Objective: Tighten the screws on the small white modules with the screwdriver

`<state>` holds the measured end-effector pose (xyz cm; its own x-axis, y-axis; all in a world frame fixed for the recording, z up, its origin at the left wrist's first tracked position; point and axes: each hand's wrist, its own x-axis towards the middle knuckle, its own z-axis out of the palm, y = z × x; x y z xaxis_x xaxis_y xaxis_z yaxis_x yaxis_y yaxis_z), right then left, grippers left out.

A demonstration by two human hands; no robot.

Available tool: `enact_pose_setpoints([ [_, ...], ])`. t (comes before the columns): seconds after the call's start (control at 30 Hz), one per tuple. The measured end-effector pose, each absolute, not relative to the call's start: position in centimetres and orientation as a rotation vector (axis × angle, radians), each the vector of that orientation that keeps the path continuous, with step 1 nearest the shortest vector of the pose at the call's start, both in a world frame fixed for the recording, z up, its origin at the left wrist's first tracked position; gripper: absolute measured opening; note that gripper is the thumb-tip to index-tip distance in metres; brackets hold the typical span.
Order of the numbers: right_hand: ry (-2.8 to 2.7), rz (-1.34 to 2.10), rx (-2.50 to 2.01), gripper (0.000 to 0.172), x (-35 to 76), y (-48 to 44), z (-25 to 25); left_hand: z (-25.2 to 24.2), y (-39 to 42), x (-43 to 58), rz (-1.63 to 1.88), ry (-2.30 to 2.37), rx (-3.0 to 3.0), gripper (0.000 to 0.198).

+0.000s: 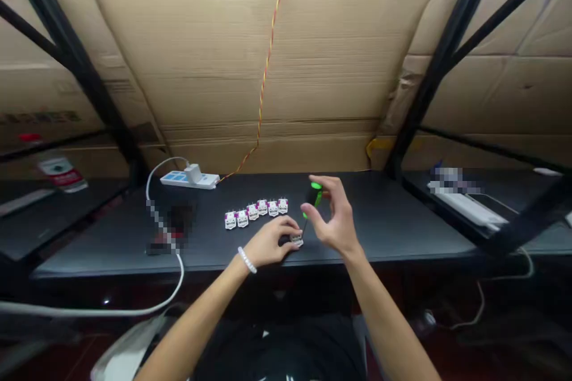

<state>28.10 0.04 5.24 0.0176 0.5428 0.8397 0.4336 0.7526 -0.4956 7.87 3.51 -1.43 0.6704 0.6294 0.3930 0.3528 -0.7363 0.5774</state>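
While the left hand (268, 243) curls its fingers (290, 227) over a small white module (296, 241), pressing it to the black tabletop (393, 220), the right hand (335, 220) pinches a green-and-black screwdriver (313, 197) between thumb and fingers, its thin shaft pointing down at the module. Firm pinning and a near-upright shaft suit such fine work. Whether the tip touches is hidden. Six matching modules (257, 214) stand in a row just beside.

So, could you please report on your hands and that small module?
Left hand pinning small white module. Right hand holding green-and-black screwdriver, shaft down at it. Row of similar modules alongside.
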Motion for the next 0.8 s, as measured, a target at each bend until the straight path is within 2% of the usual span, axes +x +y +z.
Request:
enact_pose_setpoints([
  [0.1,-1.554,0.041,-0.874,0.039,28.3,0.0,5.6,-1.4,3.4,7.8,0.812,0.759,2.434,0.021],
  [0.27,-1.646,0.259,-0.789,0.043,29.1,-0.2,5.9,-1.0,3.3,7.8,0.782,0.769,2.432,0.02],
  [0.53,-1.596,-0.014,-0.822,0.034,28.6,-0.6,6.4,-1.4,3.4,7.8,0.813,0.756,2.438,0.021],
  [0.7,-1.696,0.193,-0.755,0.045,28.7,-0.8,6.3,-1.4,3.4,7.8,0.802,0.746,2.443,0.021],
  [0.8,-1.671,0.159,-0.777,0.039,28.6,-1.0,6.4,-1.4,3.5,7.8,0.809,0.737,2.445,0.021],
])
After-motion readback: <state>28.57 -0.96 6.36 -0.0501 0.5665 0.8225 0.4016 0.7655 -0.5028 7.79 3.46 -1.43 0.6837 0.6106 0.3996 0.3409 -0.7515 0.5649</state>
